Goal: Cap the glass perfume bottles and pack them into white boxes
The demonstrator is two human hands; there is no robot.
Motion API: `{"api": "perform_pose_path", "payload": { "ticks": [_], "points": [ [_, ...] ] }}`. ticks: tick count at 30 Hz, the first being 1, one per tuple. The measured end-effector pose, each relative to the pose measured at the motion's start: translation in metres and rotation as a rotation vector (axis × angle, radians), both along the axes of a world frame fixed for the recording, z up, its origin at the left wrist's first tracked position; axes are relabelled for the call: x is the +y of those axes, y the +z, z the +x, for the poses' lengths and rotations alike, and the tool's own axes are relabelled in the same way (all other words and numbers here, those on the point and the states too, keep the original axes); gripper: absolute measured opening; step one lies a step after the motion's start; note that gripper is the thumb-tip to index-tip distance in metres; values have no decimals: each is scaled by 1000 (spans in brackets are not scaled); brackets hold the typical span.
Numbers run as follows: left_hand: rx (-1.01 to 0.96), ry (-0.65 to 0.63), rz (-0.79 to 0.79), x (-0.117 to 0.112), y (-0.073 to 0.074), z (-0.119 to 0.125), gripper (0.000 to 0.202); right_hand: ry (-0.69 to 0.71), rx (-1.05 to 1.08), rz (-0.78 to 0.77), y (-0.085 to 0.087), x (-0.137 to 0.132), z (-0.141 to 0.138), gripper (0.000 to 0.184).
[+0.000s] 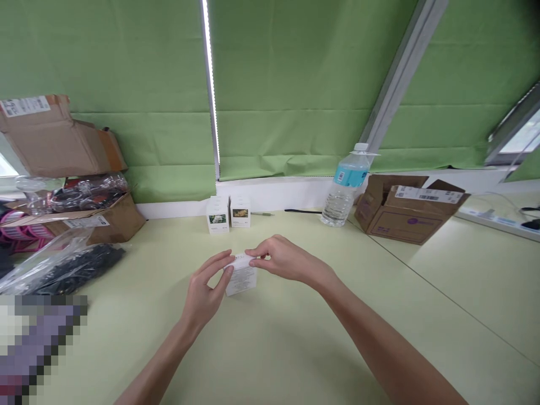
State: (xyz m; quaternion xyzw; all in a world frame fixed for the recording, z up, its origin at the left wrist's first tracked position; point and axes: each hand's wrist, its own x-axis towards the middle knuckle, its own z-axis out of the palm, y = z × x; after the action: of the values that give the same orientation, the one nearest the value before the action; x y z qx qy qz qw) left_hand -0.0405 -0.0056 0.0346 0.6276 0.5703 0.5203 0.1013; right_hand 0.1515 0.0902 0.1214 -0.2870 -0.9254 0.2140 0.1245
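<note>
A small white box [242, 280] with printed text on its near face stands on the table between my hands. My left hand [206, 287] grips its upper left edge, thumb on the near side and fingers on top. At the upper right corner, my right hand [280, 259] pinches the top edge between thumb and forefinger. The box's far side is hidden. Beyond it stand two similar white boxes, one with a white flower picture [218, 221] and one with a yellow-orange picture [240, 216].
A large water bottle [342, 188] and an opened cardboard box [400, 216] stand at the back right. On the left are stacked cartons [67, 143] and a plastic bag of dark items [80, 267]. A pen [264, 214] lies by the wall; a power strip [498, 222] is far right.
</note>
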Motion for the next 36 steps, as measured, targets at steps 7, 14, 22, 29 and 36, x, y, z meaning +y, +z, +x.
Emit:
{"api": "perform_pose_path", "payload": {
  "ticks": [7, 14, 22, 29, 36],
  "points": [
    [52, -5, 39, 1, -1, -4, 25, 20, -5, -21, 0, -2, 0, 34],
    [139, -13, 107, 2, -2, -7, 26, 19, -49, 35, 0, -3, -1, 39],
    [421, -37, 317, 5, -13, -17, 43, -68, -181, 422, 0, -31, -8, 26],
    [460, -8, 335, 7, -16, -17, 44, -109, -262, 603, -22, -46, -16, 33],
    [507, -4, 423, 10, -20, -15, 44, -148, -313, 829, -59, -50, -15, 54]
  ]
}}
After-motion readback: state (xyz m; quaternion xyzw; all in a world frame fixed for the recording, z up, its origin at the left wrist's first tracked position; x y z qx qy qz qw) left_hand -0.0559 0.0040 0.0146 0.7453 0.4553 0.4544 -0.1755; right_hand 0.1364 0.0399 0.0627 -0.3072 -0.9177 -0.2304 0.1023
